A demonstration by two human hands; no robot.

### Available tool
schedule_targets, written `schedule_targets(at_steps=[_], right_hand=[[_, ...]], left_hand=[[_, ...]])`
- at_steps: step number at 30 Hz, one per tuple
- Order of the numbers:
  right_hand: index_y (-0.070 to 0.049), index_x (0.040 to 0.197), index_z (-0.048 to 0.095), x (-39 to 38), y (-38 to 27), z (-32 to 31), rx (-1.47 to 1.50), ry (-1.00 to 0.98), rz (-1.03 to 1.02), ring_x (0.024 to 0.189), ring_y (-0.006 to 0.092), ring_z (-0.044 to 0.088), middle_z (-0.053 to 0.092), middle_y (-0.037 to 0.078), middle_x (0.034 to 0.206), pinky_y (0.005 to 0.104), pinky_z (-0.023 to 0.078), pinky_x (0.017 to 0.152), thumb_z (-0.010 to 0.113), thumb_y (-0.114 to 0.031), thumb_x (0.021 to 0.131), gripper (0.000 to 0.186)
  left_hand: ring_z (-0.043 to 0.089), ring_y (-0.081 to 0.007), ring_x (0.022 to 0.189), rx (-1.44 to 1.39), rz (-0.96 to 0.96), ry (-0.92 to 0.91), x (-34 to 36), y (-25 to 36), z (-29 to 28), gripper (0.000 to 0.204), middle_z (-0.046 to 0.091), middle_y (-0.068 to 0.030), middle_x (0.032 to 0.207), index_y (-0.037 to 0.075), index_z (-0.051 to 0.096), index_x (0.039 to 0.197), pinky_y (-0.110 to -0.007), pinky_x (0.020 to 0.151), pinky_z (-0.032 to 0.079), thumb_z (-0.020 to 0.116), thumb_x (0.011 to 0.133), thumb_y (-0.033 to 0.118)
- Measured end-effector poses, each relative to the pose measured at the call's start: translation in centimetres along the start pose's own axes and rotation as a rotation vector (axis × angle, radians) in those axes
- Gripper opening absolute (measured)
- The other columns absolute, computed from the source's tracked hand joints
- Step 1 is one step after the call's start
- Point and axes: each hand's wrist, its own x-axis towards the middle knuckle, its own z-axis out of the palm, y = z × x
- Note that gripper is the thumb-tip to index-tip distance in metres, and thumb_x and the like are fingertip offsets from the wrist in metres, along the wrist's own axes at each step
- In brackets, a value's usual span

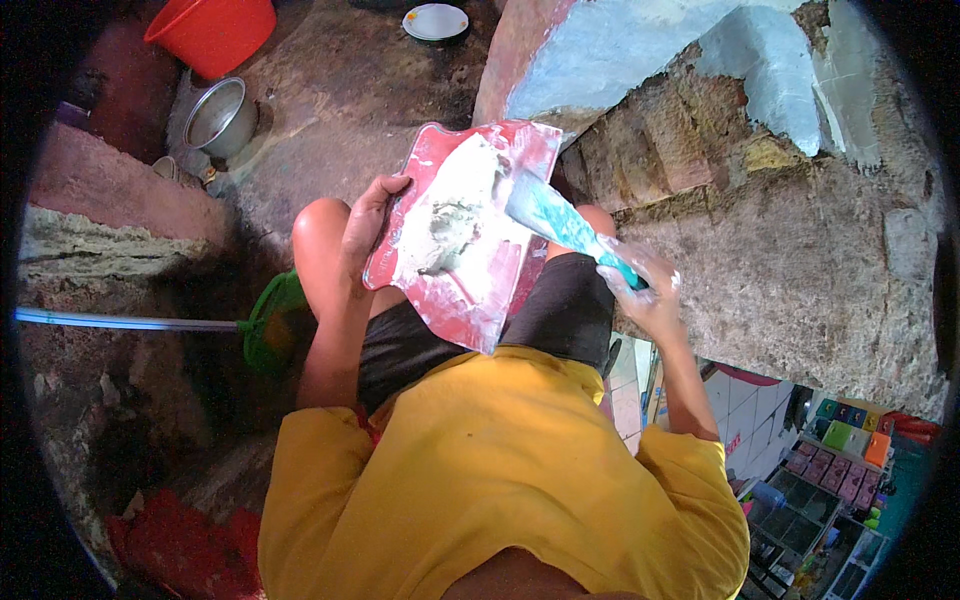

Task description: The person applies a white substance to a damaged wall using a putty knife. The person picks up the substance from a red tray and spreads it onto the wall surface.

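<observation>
My left hand (368,222) grips the left edge of a red plastic board (385,272), its thumb on top and the other fingers hidden beneath. A mound of wet white plaster (440,225) lies across the board, with white smears around it. In my right hand (648,287) is a putty knife (560,220) with a teal handle, the fingers closed round it. Its wide blade is coated with white and rests at or just over the board's right side; contact is hard to tell. White residue marks the right hand's fingers. The board is held above my knees.
Rough, broken wall (760,240) stands at the right, with a smooth pale-blue plastered patch (610,55) above. A red bucket (212,35), a metal pot (221,118) and a white plate (435,21) sit at the far side. A green net with a pole (130,318) lies left.
</observation>
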Motion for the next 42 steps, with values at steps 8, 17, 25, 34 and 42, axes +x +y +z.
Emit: schedule_targets(at_steps=[8,17,25,34,42], right_hand=[[-0.003,0.105,0.066,-3.7,0.6,-2.6,0.067,0.02,0.043,0.087,0.0234,0.067,0.068,0.012,0.099,0.0326,0.052,0.077,0.071,-0.007,0.076,0.03],[-0.007,0.105,0.064,-1.5,0.8,0.6,0.046,0.059,0.028,0.087,0.0273,0.067,0.067,0.013,0.1,0.0349,0.053,0.074,0.076,-0.017,0.074,0.035],[-0.012,0.116,0.061,-1.9,-1.5,-13.1,-0.419,0.121,0.093,0.094,0.033,0.061,0.063,0.012,0.105,0.0413,0.049,0.083,0.068,-0.013,0.079,0.037],[-0.017,0.114,0.064,3.6,-5.7,-21.0,-1.178,0.346,0.083,0.079,0.0254,0.063,0.059,0.01,0.106,0.0322,0.05,0.064,0.066,-0.008,0.08,0.035],[-0.021,0.117,0.061,6.6,-6.4,-23.0,-1.434,0.174,0.068,0.082,0.0269,0.063,0.057,0.007,0.115,0.0353,0.051,0.063,0.065,-0.009,0.08,0.039]], left_hand=[[0.052,-0.0155,0.062,0.778,0.359,0.577,-1.9,1.9,1.0,0.039,0.059,-0.0076,0.068,-0.003,0.061,0.077,-0.033,0.062,0.044,0.063,0.077,0.036],[0.051,-0.0119,0.063,0.93,0.367,0.67,-1.7,2.7,1.7,0.046,0.061,-0.005,0.068,-0.005,0.069,0.086,-0.031,0.061,0.043,0.065,0.077,0.04],[0.049,-0.0138,0.061,1.257,0.756,0.54,-3.7,1.1,1.4,0.043,0.06,-0.0062,0.067,-0.006,0.065,0.076,-0.03,0.061,0.042,0.065,0.077,0.037],[0.049,-0.0141,0.061,1.154,0.335,0.863,-3.9,2.3,3.3,0.047,0.058,-0.0076,0.064,-0.01,0.059,0.074,-0.033,0.06,0.042,0.065,0.077,0.037],[0.044,-0.0131,0.055,1.125,0.452,0.776,-3.5,2.1,2.9,0.045,0.053,-0.0035,0.058,-0.009,0.056,0.069,-0.033,0.054,0.039,0.065,0.077,0.035]])
